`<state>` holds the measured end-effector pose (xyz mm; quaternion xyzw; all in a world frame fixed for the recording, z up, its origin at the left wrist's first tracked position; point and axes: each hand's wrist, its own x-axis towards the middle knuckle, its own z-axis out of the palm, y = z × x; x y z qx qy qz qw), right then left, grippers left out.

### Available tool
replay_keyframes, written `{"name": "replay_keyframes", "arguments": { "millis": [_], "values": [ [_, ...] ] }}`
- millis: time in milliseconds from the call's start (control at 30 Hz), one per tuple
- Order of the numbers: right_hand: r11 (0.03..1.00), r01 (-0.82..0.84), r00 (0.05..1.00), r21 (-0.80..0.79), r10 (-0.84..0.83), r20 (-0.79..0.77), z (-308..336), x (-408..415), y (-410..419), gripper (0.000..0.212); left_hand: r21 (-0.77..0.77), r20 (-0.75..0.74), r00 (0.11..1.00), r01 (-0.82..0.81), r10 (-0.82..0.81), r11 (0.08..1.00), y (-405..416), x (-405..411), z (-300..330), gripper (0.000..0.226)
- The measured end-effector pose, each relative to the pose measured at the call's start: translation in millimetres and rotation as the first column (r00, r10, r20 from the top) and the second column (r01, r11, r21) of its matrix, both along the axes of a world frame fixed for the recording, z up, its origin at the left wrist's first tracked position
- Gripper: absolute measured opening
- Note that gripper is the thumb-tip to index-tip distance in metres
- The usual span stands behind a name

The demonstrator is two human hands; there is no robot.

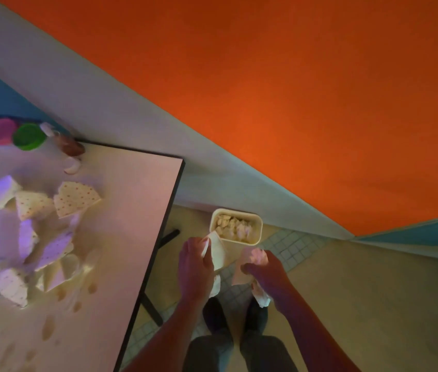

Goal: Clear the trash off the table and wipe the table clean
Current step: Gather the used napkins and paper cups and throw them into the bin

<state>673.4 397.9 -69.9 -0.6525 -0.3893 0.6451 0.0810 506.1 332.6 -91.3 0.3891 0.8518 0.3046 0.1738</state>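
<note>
both hands, left hand (195,267) and right hand (266,275), clutch crumpled white napkins (216,251) above the full bin (235,225).

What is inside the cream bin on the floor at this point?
The bin holds a heap of crumpled pale paper, filling most of its opening. Whatever lies beneath that top layer is covered. The left hand holds a white napkin over its near rim.
</note>
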Motion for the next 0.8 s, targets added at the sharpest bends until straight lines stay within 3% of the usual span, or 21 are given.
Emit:
{"name": "replay_keyframes", "arguments": {
  "millis": [100, 333, 567, 667, 800],
  "values": [
    [1.0, -0.007, 1.0, 0.006, 0.007, 0.024, -44.6, -2.8, 11.2, 0.048, -0.024, -0.01, 1.0, 0.019, -0.019, 1.0, 6.8, -3.3, -47.7, 0.01],
    [1.0, 0.005, 0.998, 0.027, -0.006, 0.058, -164.4, -22.9, 39.9, 0.067, -0.057, -0.077, 0.993, 0.085, -0.089, 0.995, 37.0, -21.8, -175.2, 0.027],
    [0.982, -0.07, 0.988, 0.177, 0.044, 0.148, -287.5, -45.2, 98.8, 0.067, 0.034, -0.094, 0.984, 0.154, -0.15, 0.987, 107.6, -32.7, -302.0, 0.02],
    [0.954, -0.134, 0.975, 0.267, 0.079, 0.205, -341.2, -53.0, 124.6, 0.058, 0.086, -0.072, 0.984, 0.168, -0.162, 0.982, 138.1, -37.5, -351.2, 0.016],
    [0.924, -0.251, 0.944, 0.288, 0.169, 0.283, -410.2, -62.1, 153.8, 0.051, 0.111, -0.128, 0.961, 0.26, -0.245, 0.959, 162.3, -45.0, -415.0, 0.03]
  ]
}}
